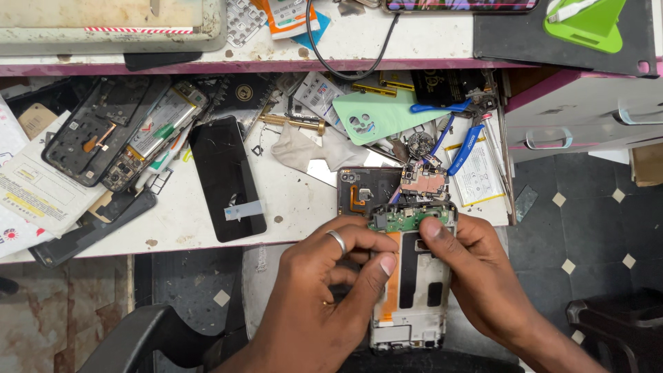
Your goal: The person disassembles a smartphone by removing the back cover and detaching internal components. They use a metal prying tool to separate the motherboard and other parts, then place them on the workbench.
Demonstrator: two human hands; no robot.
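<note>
While our left hand grasps the opened phone frame just off the worktop's front edge, our right hand pinches its green circuit board.

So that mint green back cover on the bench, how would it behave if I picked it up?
The green back cover looks like a thin plastic shell, so probably light and a bit bendy. Its glossy face may be slippery. It rests partly on tools and parts, so a push would likely make it slide or rock.
</note>
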